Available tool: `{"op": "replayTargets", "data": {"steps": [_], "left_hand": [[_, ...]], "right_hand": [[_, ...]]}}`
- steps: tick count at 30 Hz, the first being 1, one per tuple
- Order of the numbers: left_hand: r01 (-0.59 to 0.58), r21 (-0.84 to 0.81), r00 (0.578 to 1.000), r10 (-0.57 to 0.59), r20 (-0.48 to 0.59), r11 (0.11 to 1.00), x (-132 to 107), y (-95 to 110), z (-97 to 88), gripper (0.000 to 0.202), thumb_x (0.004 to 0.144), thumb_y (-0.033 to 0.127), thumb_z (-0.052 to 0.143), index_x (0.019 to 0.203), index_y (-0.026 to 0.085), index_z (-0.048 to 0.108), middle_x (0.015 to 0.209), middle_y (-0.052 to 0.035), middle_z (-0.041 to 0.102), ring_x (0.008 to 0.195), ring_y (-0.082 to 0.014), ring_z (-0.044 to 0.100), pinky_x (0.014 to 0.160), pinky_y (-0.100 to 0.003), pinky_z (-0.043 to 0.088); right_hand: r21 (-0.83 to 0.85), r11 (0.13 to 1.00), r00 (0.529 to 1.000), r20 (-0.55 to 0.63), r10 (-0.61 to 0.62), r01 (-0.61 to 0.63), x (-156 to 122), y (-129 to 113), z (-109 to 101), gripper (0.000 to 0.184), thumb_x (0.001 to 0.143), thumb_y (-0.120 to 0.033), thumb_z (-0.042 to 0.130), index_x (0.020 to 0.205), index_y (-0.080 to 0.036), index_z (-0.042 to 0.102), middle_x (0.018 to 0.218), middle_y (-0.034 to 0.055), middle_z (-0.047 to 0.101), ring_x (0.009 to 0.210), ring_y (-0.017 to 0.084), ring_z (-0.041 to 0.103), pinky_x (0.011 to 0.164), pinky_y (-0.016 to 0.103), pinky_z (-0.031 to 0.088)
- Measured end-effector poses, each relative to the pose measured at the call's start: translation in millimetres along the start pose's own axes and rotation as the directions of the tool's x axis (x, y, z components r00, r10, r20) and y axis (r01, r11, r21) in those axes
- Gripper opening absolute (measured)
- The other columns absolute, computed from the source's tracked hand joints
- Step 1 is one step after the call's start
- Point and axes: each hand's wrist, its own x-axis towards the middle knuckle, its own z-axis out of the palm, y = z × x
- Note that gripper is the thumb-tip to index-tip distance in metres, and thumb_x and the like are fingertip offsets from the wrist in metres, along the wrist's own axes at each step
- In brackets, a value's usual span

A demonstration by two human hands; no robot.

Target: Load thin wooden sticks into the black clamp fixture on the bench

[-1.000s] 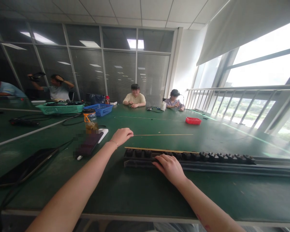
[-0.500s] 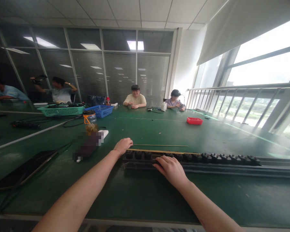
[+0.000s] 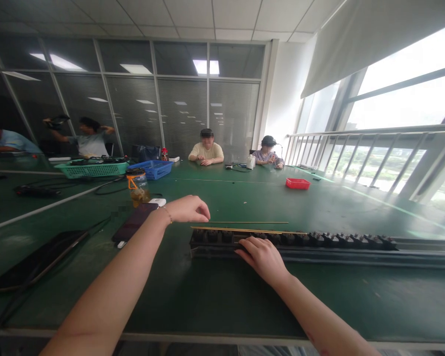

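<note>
A long black rail (image 3: 337, 242) with a row of small black parts lies across the green table (image 3: 215, 291). A thin brass rod (image 3: 244, 230) rests along the rail's far edge. My right hand (image 3: 263, 257) lies flat on the rail near its left end, fingers stretched out. A second thin rod (image 3: 248, 222) lies on the table just behind the rail. My left hand (image 3: 189, 208) is raised a little above the table, with its fingers pinched together at this rod's left end.
A dark phone (image 3: 133, 222), a jar (image 3: 138, 187) and a tablet (image 3: 37, 257) with cables lie to the left. A blue basket (image 3: 154, 169), a green basket (image 3: 92, 168) and a red tray (image 3: 297, 184) stand farther back. Several people sit across the table.
My left hand drew the loose thin rod nearer, up to just behind the rail, and has now risen at the wrist. My right hand has stayed on the rail.
</note>
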Motion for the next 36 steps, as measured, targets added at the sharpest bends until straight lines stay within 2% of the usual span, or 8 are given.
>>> {"op": "replayTargets", "data": {"steps": [2, 4, 14, 17, 21, 24, 31, 36], "left_hand": [[0.000, 0.039, 0.997, -0.004, 0.081, 0.999, -4, 10, 0.3, 0.022, 0.066, 0.035, 0.059, 0.080, 0.021, 0.067, 0.073, 0.0014, 0.067, 0.069, -0.0117, 0.058, 0.061, -0.018, 0.039], [0.007, 0.044, 0.993, -0.012, 0.116, 0.999, -4, 13, 4.5, 0.019, 0.066, 0.033, 0.059, 0.077, 0.021, 0.068, 0.070, 0.0014, 0.067, 0.067, -0.0114, 0.058, 0.059, -0.017, 0.038], [0.009, -0.028, 0.994, -0.006, 0.112, 1.000, 1, 4, 7.9, 0.022, 0.064, 0.038, 0.060, 0.073, 0.019, 0.066, 0.067, 0.0015, 0.066, 0.064, -0.0110, 0.057, 0.056, -0.017, 0.037], [-0.022, -0.078, 0.998, 0.027, 0.063, 0.997, 2, 0, 6.1, 0.025, 0.065, 0.040, 0.059, 0.074, 0.018, 0.066, 0.069, 0.0013, 0.066, 0.065, -0.0110, 0.058, 0.058, -0.017, 0.038], [-0.008, -0.102, 0.993, -0.005, -0.121, 0.995, 9, -15, 9.5, 0.027, 0.067, 0.042, 0.056, 0.077, 0.019, 0.065, 0.076, 0.0006, 0.067, 0.069, -0.0119, 0.058, 0.062, -0.018, 0.040], [0.039, -0.062, 0.979, -0.050, -0.198, 0.997, 20, -31, 23.9, 0.024, 0.068, 0.040, 0.055, 0.077, 0.020, 0.066, 0.075, 0.0009, 0.067, 0.070, -0.0119, 0.059, 0.063, -0.018, 0.040], [0.097, 0.023, 0.981, -0.091, -0.173, 0.995, 39, -56, 72.9, 0.020, 0.070, 0.035, 0.053, 0.075, 0.020, 0.065, 0.075, -0.0004, 0.066, 0.069, -0.0122, 0.059, 0.061, -0.019, 0.039], [0.125, 0.072, 0.967, -0.105, -0.233, 0.990, 43, -64, 85.3, 0.018, 0.072, 0.032, 0.052, 0.080, 0.020, 0.062, 0.078, -0.0019, 0.064, 0.073, -0.0138, 0.057, 0.063, -0.020, 0.040]], "right_hand": [[0.000, 1.000, 1.000, 0.006, 0.003, -0.003, 0, 0, 0, 0.025, 0.085, -0.036, 0.040, 0.093, -0.019, 0.057, 0.080, 0.0020, 0.061, 0.071, 0.010, 0.055, 0.059, 0.023, 0.033], [0.000, 1.000, 1.000, 0.010, 0.001, -0.001, 0, -1, -1, 0.024, 0.085, -0.036, 0.041, 0.093, -0.020, 0.057, 0.080, 0.0016, 0.061, 0.071, 0.010, 0.055, 0.059, 0.023, 0.033], [0.001, 1.000, 1.000, 0.007, 0.001, -0.001, 0, 0, 0, 0.024, 0.084, -0.036, 0.041, 0.092, -0.020, 0.057, 0.079, 0.0009, 0.061, 0.069, 0.010, 0.055, 0.058, 0.023, 0.033], [-0.001, 1.000, 1.000, 0.005, -0.001, 0.001, 0, 0, 0, 0.024, 0.084, -0.036, 0.042, 0.092, -0.020, 0.057, 0.078, 0.0007, 0.060, 0.069, 0.010, 0.055, 0.058, 0.023, 0.033], [-0.007, 1.000, 1.000, 0.001, -0.001, 0.001, 0, 0, 0, 0.023, 0.085, -0.036, 0.041, 0.092, -0.020, 0.057, 0.079, 0.0009, 0.060, 0.070, 0.010, 0.055, 0.058, 0.023, 0.033], [-0.010, 1.000, 1.000, -0.005, -0.002, 0.002, 0, 0, 0, 0.023, 0.084, -0.035, 0.042, 0.092, -0.020, 0.057, 0.079, 0.0010, 0.060, 0.070, 0.009, 0.055, 0.058, 0.022, 0.034], [0.007, 1.000, 1.000, 0.011, 0.010, -0.010, 0, 1, -3, 0.021, 0.084, -0.035, 0.043, 0.091, -0.020, 0.057, 0.080, 0.0005, 0.061, 0.072, 0.009, 0.056, 0.059, 0.022, 0.035], [0.007, 1.000, 1.000, 0.011, 0.007, -0.007, 0, 2, -3, 0.021, 0.084, -0.035, 0.043, 0.091, -0.020, 0.057, 0.080, 0.0003, 0.061, 0.072, 0.010, 0.056, 0.059, 0.023, 0.034]]}}
